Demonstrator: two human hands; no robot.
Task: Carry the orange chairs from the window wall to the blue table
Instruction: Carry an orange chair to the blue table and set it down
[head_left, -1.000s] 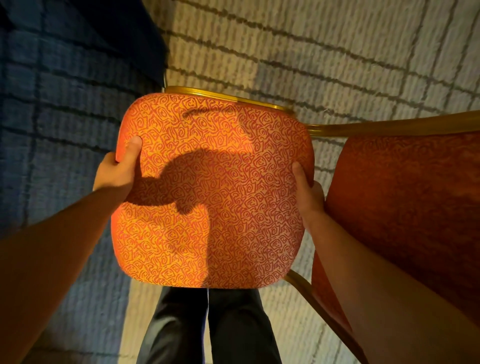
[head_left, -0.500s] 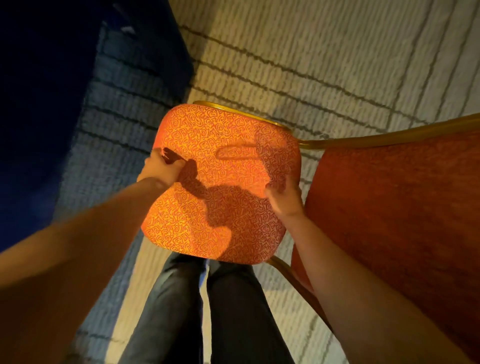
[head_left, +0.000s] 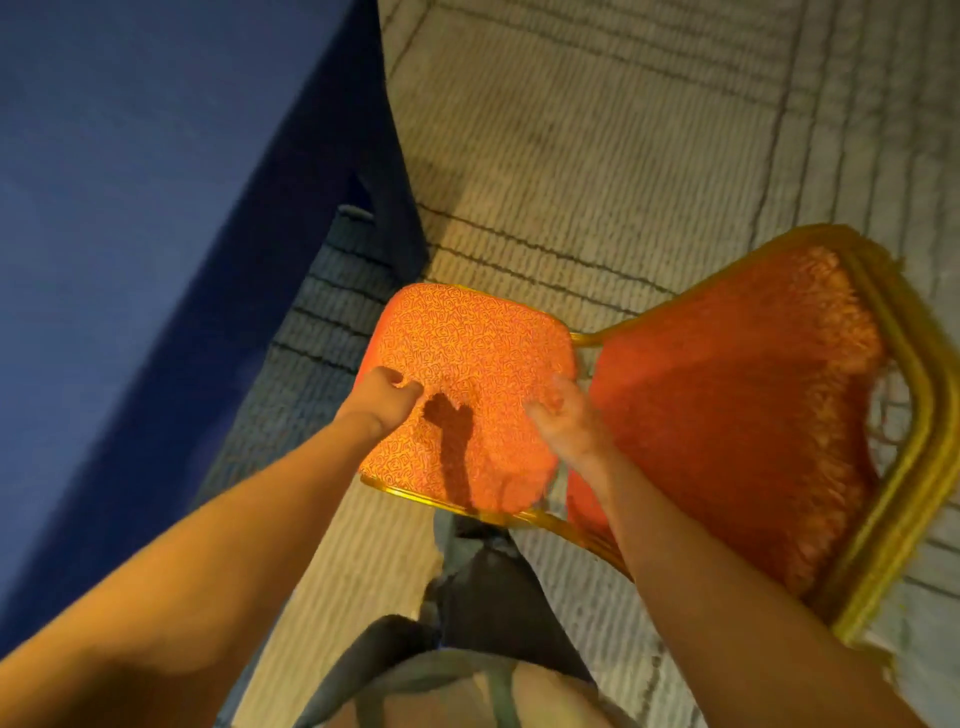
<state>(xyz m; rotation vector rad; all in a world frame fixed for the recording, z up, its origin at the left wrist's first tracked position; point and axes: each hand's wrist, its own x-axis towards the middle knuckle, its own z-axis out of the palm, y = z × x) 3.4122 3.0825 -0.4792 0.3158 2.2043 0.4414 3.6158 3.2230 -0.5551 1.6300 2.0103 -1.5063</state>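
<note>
My left grip (head_left: 387, 397) is clenched on the left edge of the orange chair (head_left: 467, 353), at its seat. The thumb lies on top of the patterned cushion and the other fingers curl round the side, out of my sight. My right grip (head_left: 563, 421) sits on the opposite edge of the seat, about level with the left one. It is smeared by motion on my feed, but its fingers bend over the cushion and grasp it there. Between the two grips a dark shadow (head_left: 452, 441) falls across the fabric.

Just right of the right grip the chair's backrest (head_left: 727, 415) spreads out in a deeper red, tilted away to that side, with the gold frame (head_left: 914, 415) looping round its far end. The same gold tubing runs under the near edge of the seat, below both grips. I cannot tell whether the chair's feet touch the floor – they are hidden.

Left of the left grip, and stretching up beyond it, is the blue counter (head_left: 130, 208), whose darker draped side (head_left: 291, 234) hangs down near the far left corner of the seat. Beyond and to the right of the grips lies the pale carpet (head_left: 597, 130) with its thin dark lines. Nearer to me than the grips are the person's legs in dark trousers (head_left: 483, 597).
</note>
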